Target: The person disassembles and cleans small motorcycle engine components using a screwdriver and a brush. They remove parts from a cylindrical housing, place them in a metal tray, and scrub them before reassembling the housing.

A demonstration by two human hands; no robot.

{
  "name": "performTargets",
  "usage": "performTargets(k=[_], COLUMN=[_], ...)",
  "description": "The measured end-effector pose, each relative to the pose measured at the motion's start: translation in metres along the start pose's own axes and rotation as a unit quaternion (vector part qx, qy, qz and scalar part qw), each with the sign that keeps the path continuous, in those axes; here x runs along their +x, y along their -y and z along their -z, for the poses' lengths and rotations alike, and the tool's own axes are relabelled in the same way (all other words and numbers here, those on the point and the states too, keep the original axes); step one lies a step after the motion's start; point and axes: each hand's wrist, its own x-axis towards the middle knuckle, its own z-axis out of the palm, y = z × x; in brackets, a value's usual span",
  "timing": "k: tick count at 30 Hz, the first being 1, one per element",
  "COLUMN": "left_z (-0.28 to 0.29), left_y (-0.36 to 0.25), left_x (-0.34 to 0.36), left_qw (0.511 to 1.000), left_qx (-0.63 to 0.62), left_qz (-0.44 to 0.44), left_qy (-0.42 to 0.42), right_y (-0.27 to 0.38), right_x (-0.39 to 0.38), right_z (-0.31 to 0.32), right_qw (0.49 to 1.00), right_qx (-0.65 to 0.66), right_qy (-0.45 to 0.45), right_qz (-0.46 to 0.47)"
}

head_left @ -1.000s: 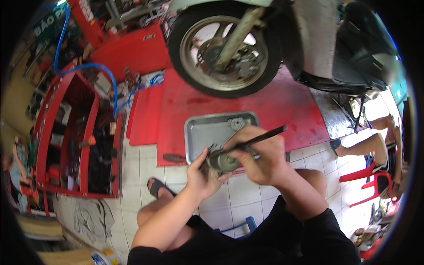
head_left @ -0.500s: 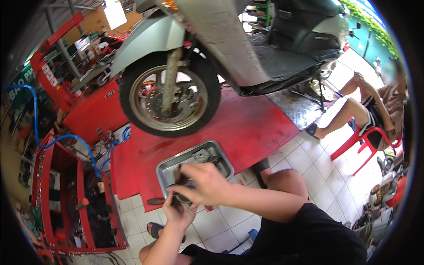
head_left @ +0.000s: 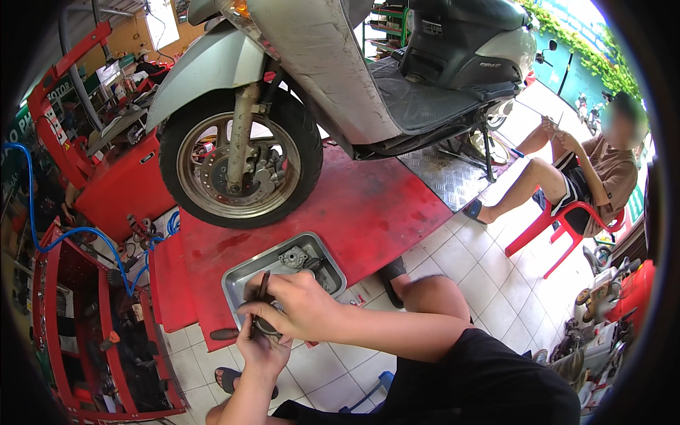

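Note:
My right hand is closed, thumb and fingers pinching a slender dark brown piece whose kind I cannot make out. Just below it, my left hand cups a dark round metal part, mostly covered by the right hand. Both hands meet over the near side of a rectangular metal tray. In the tray's far part lies a grey cast metal part, with darker pieces beside it. A dark tool handle lies by the tray's near left corner.
The tray rests on a red lift platform, under a silver scooter's front wheel. Left are a red metal frame and a blue hose. A person sits on a red plastic chair at right.
The whole view has shifted, so the scene sits farther left. My hands stay together over the tray, and the slender dark piece shows more plainly in the right fingers.

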Motion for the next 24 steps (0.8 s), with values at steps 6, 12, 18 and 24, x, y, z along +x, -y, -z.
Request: performTargets(k=[6,12,18,24], left_z=[-0.044,-0.022,-0.015,0.005], left_y=[0.008,0.005,-0.002,0.0], left_x=[0.009,0.004,0.0,0.002], left_qw=[0.963,0.996,0.992,1.0], left_qx=[-0.002,-0.009,0.026,-0.015], left_qz=[-0.024,0.013,0.001,0.021], left_qy=[-0.269,-0.084,-0.127,-0.01], right_y=[0.005,0.001,0.008,0.005], right_x=[0.003,0.003,0.011,0.003], right_z=[-0.01,0.015,0.008,0.012], right_qw=[0.994,0.991,0.979,0.997], right_qx=[0.109,-0.041,0.167,-0.007], right_qy=[-0.008,0.08,0.088,0.039], right_qz=[-0.03,-0.095,-0.071,-0.063])
